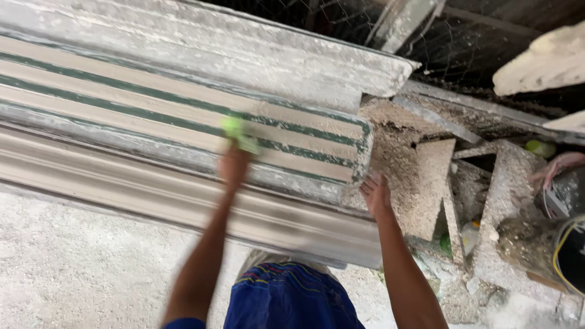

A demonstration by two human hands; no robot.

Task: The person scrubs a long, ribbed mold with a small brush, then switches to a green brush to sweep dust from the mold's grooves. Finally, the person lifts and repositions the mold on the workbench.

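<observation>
Your left hand (234, 164) is clenching a bright green sponge (239, 134) and pressing it onto the striped face of the long plaster moulding (152, 116) (cream with dark green lines), which is lying across the dusty worktop (73, 268). Your right hand (376, 196) is resting open, gripping nothing, against the moulding's end corner, just beside a crumbly plaster slab (426, 183).
</observation>
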